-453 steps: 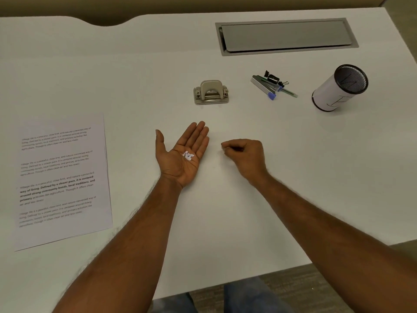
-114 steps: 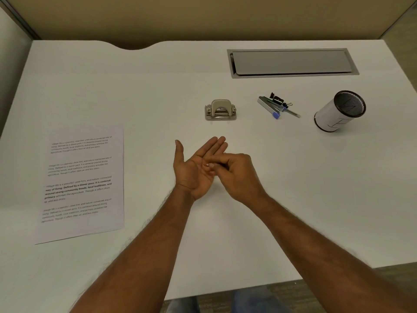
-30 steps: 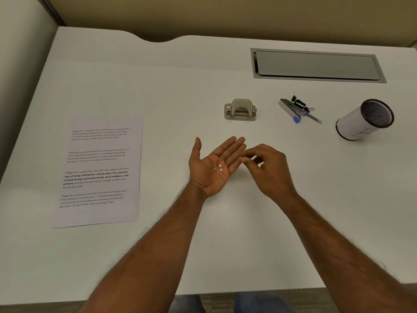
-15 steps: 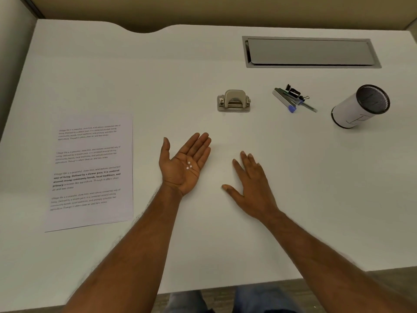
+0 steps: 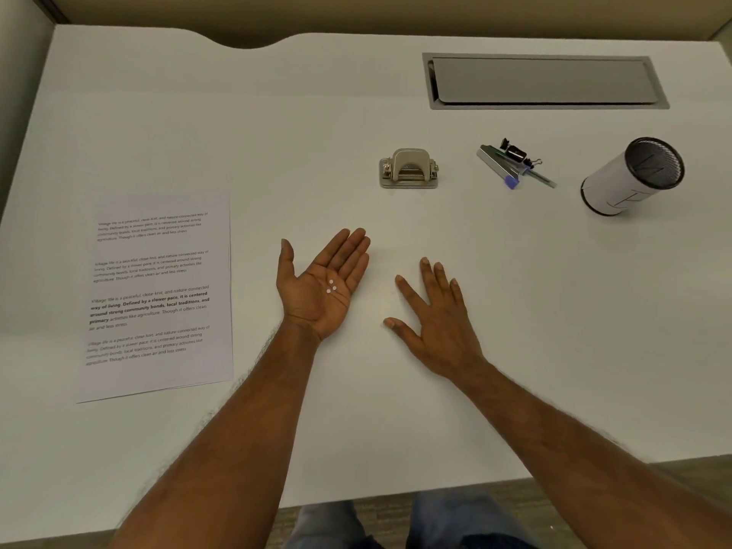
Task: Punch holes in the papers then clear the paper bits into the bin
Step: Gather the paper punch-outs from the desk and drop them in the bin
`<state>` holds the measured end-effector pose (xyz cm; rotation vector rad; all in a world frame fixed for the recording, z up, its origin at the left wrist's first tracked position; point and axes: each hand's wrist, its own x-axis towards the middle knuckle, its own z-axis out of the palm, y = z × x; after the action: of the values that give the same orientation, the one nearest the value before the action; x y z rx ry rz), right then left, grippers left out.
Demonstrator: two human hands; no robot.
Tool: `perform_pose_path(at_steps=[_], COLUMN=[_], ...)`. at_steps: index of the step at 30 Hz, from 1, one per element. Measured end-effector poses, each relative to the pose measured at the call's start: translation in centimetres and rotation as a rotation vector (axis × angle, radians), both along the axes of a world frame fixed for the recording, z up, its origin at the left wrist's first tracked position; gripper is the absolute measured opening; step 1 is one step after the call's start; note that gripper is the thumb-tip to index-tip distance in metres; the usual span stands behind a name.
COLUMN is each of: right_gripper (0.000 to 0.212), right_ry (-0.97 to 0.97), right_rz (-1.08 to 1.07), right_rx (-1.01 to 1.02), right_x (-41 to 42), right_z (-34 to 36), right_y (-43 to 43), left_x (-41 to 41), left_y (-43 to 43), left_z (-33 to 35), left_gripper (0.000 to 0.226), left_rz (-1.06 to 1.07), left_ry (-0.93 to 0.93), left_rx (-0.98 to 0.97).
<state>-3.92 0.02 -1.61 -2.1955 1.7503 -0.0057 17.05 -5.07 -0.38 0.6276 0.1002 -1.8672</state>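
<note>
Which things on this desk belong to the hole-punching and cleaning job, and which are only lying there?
For the job: papers, hole punch, paper bits in the left hand, white cylindrical bin.
Just lying about: small stationery pile with a binder clip, metal desk flap.

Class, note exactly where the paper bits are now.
In the head view, three paper bits lie on the upturned palm of the left hand, left of centre, between the papers and the flat right hand.

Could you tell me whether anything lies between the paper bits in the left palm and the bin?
Nothing visible blocks the way. Only the right hand, palm down, lies near the line from the paper bits to the bin.
</note>
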Motion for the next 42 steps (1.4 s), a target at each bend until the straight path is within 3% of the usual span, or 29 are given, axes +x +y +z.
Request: perform_pose_path(at_steps=[10,13,15,17,20,24,26,31,42], right_gripper=[0.073,0.067,0.061,0.053,0.043,0.037,0.034,0.022,0.011], right_ry=[0.129,0.080,-0.077,-0.351,-0.757,-1.038,-1.093,-1.030,-0.657], right_rz=[0.092,0.070,0.034,-0.037,-0.287,-0.514,-0.515,-0.400,-0.357], right_rx=[-0.013,-0.006,-0.004,-0.018,-0.051,0.009,0.027,-0.040,-0.346], right_x=[0.4,0.4,0.4,0.3,0.2,0.5,0.5,0.2,-5.6], right_z=[-0.4,0.2,0.9,1.9,3.7,7.2,8.9,11.5,16.2], right_y=[0.6,0.6,0.6,0.6,0.5,-0.8,-1.5,-2.7,-6.4], left_x=[-0.3,-0.3,-0.3,-0.4,-0.6,-1.9,-3.1,-7.3,-15.6], left_y=[0.0,-0.2,-0.3,-0.3,-0.5,-0.7,-0.8,-1.9,-5.6], left_z=[0.1,0.0,-0.1,-0.1,-0.1,0.6,1.3,4.2,8.9], left_gripper=[0.088,0.087,0.086,0.085,0.083,0.083,0.083,0.085,0.086], left_rz=[-0.006,0.000,-0.002,-0.012,-0.017,-0.044,-0.078,-0.182,-0.328], left_ry=[0.011,0.025,0.032,0.037,0.036,0.039,0.045,0.067,0.150], left_rx=[0.007,0.007,0.008,0.011,0.013,-0.003,-0.016,-0.093,-0.234])
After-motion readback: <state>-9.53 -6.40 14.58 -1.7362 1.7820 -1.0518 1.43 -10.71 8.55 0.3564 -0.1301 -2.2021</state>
